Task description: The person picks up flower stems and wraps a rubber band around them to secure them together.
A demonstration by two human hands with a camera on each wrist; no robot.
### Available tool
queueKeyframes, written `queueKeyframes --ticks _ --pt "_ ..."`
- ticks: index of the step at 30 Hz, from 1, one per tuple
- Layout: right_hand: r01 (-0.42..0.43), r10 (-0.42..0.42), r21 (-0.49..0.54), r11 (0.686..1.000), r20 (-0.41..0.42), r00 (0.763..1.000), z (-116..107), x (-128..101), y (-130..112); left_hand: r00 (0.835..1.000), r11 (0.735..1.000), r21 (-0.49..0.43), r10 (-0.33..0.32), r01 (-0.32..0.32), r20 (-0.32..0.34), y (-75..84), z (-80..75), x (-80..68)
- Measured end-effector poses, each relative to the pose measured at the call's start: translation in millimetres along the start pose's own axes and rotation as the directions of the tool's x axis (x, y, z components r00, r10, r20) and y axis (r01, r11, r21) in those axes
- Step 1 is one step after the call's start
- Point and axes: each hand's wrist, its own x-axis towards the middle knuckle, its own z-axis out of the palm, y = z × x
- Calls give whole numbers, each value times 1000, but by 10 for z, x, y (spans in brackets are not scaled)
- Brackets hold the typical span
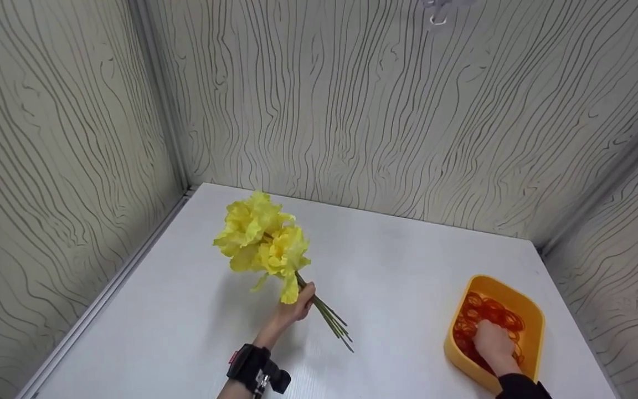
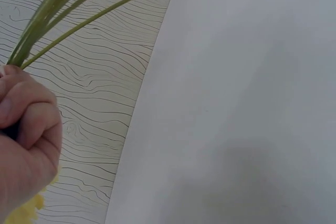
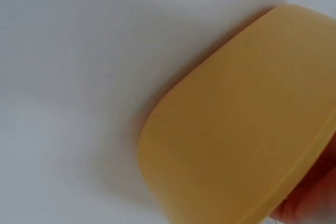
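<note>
The left hand [image 1: 297,307] grips the yellow flower bunch [image 1: 263,241] by its stems [image 1: 333,321], holding them gathered above the table [image 1: 396,288], while the right hand [image 1: 493,341], finger state indiscernible, reaches among orange rubber bands [image 1: 490,316] in the right-side yellow tub [image 1: 535,327].

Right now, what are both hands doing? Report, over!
Left hand grips yellow flower bunch by its stems, blooms held off the table. Right hand down in yellow tub among orange rubber bands; grip unclear. Nothing between them on white table.
</note>
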Motion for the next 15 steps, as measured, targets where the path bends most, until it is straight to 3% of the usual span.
queueKeyframes --ticks 6,15 --pt "1 -2 -14 1000 -67 998 1 -3 18 999 998 28 -51 52 -12 4 10 -10" --pt "5 5 79 997 -127 992 -86 -10 -41 999 998 48 -38 38 6 10 17 20"
